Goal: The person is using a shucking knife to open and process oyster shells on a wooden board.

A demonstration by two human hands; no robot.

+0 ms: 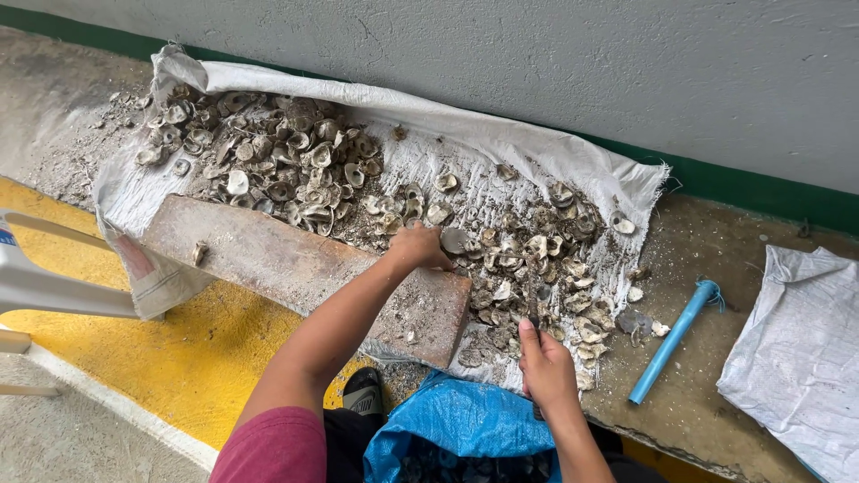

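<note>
The left hand [419, 247] pinches one shell [454, 240] just past the plank [304, 273], by the shell pile [537, 268] on the white sack [501, 152]. The right hand [546, 367] is closed around what may be a small knife [534, 315]. This looks like the shell-opening step, so next the blade must meet that shell.

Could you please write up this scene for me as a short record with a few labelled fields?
Setting: concrete ledge along a grey wall, yellow-painted floor below
Work surface: white woven sack spread on the ledge, wooden board lying on it
Material: oyster shells piled on the sack
Left hand: reaching into the shells, fingers on a single shell
Right hand: grip closed on a dark tool, point toward the shells
Nearby: blue pipe, blue bag, second white sack
</note>
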